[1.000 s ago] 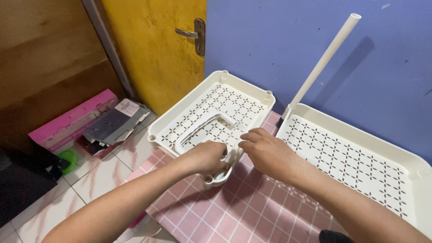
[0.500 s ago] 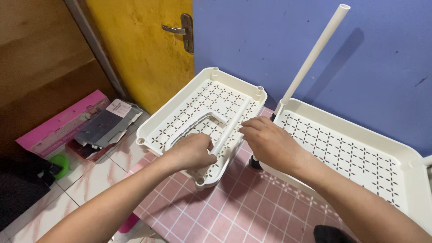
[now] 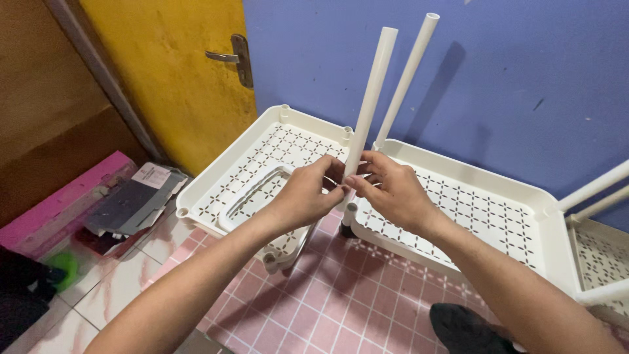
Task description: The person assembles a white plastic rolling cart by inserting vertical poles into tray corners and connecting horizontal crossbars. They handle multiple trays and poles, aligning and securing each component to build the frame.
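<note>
Both of my hands grip one white plastic tube (image 3: 372, 92) and hold it upright over the near corner of a white perforated tray (image 3: 498, 216). My left hand (image 3: 306, 195) wraps its lower part from the left, and my right hand (image 3: 388, 188) pinches it from the right. A second white tube (image 3: 407, 75) stands upright just behind, in the same tray's far corner. Another white perforated tray (image 3: 229, 177), with a U-shaped handle piece lying in it, sits on the floor to the left.
A yellow door (image 3: 177, 72) with a metal handle and a blue wall stand behind. Pink boxes and a dark flat package (image 3: 131, 203) lie at the left. More white tubes and a tray (image 3: 599, 262) are at the right edge. The floor is pink tiles.
My hands have lifted off the left tray and now hold a white tube upright at the right tray's corner. The view has moved closer.
</note>
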